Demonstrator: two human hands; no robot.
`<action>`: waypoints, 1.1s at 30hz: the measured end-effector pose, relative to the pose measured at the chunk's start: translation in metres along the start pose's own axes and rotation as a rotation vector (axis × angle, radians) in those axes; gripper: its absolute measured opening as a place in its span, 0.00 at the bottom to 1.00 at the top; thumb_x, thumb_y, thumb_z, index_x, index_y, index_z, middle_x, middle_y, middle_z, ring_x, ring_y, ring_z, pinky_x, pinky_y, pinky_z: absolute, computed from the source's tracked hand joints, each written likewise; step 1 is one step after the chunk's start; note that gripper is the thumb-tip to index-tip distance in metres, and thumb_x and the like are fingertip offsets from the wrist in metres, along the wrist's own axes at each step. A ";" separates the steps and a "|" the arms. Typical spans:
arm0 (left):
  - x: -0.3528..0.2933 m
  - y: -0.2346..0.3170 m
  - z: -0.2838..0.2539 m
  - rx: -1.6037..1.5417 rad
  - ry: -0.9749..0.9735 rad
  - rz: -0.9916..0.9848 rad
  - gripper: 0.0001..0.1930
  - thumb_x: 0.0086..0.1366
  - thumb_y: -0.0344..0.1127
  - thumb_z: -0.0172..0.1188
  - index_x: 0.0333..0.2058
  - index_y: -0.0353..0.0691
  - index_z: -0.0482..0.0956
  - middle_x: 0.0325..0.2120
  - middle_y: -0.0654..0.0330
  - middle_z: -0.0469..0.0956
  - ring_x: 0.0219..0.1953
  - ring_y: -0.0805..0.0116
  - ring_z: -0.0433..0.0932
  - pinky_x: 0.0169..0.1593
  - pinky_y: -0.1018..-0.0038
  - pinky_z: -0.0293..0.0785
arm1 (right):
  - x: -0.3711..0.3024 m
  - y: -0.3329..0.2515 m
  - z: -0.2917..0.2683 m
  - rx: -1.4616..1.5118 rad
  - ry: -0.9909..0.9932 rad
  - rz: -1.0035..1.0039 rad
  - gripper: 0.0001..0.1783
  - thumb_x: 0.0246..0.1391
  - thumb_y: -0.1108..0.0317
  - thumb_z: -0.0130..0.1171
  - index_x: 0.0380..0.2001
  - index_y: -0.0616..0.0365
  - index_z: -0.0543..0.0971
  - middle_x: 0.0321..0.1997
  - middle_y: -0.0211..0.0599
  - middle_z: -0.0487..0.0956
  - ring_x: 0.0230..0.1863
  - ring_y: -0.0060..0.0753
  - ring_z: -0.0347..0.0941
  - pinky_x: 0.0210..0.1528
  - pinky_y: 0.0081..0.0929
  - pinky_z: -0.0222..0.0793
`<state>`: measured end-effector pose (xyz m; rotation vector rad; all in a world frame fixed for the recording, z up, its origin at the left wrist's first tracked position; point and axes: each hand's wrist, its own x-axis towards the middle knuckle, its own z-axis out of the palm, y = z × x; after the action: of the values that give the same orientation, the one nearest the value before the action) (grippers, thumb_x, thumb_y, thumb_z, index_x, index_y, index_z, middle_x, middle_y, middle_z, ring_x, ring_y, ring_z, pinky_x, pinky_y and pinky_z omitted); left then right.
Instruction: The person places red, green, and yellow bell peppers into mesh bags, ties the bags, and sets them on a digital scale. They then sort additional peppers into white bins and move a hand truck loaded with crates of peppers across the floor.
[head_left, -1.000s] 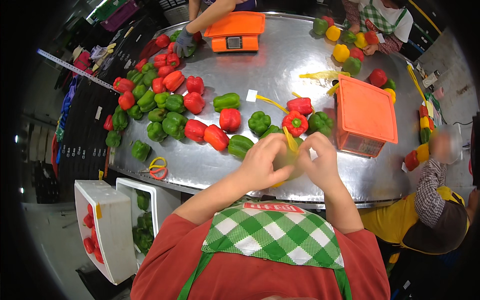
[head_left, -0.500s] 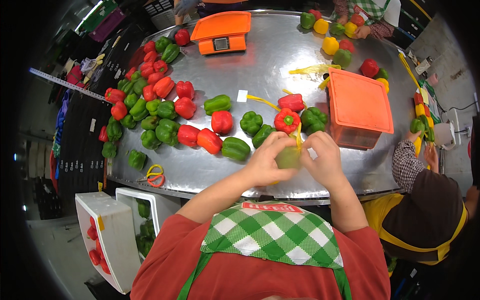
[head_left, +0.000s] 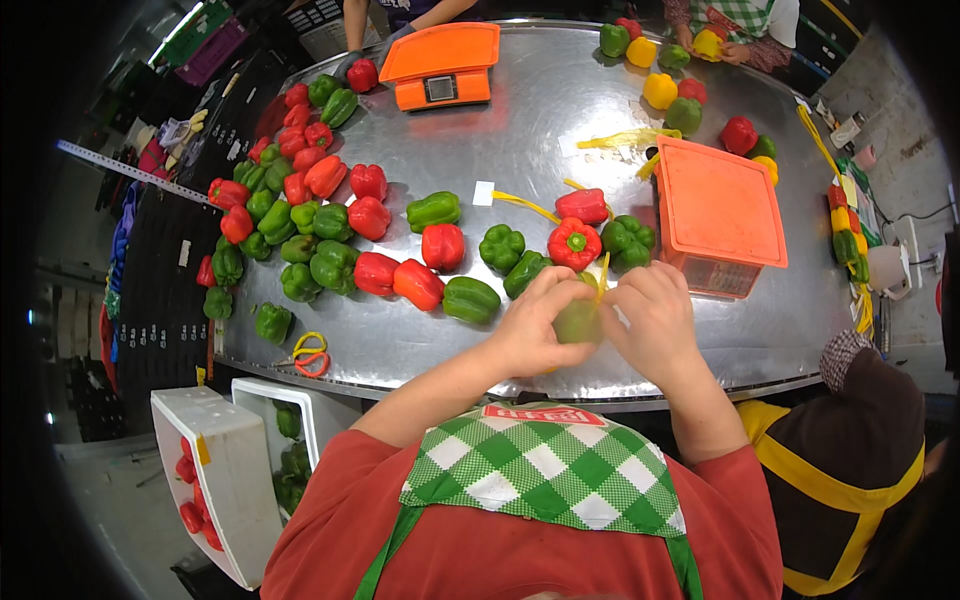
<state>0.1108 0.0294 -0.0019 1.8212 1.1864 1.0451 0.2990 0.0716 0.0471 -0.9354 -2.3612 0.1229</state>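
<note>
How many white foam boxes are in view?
2, at lower left: one box with red peppers, and just right of it, another box with green peppers. More may be hidden.

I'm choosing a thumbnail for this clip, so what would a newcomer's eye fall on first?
Probably the large orange-topped box on the right of the metal table, echoed by the orange scale at the far edge. Next might come the crowd of red and green peppers on the left. At the near edge, the left hand cups a blurred green thing, with the right hand beside it.
</note>
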 end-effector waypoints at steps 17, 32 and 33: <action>-0.006 -0.018 -0.008 -0.225 -0.116 -0.076 0.48 0.45 0.37 0.69 0.63 0.45 0.50 0.54 0.48 0.70 0.58 0.54 0.69 0.61 0.63 0.64 | 0.011 0.024 0.007 0.474 0.013 -0.099 0.09 0.38 0.77 0.60 0.28 0.56 0.79 0.34 0.35 0.76 0.39 0.40 0.73 0.43 0.33 0.68; 0.018 -0.034 -0.040 -0.664 -0.578 -0.251 0.51 0.46 0.27 0.65 0.68 0.45 0.46 0.56 0.53 0.66 0.57 0.64 0.67 0.62 0.67 0.62 | 0.014 0.035 0.015 0.637 -0.376 -0.188 0.06 0.43 0.70 0.65 0.27 0.54 0.79 0.29 0.33 0.76 0.35 0.39 0.73 0.39 0.35 0.68; 0.018 -0.036 -0.041 -0.668 -0.585 -0.266 0.50 0.46 0.27 0.64 0.68 0.44 0.48 0.56 0.54 0.67 0.57 0.65 0.67 0.62 0.68 0.62 | 0.013 0.034 0.018 0.647 -0.395 -0.166 0.06 0.44 0.71 0.65 0.27 0.54 0.78 0.29 0.34 0.76 0.35 0.40 0.73 0.38 0.35 0.68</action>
<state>0.0654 0.0629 -0.0124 1.2588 0.5959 0.5851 0.3018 0.1079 0.0283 -0.4197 -2.4711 1.0152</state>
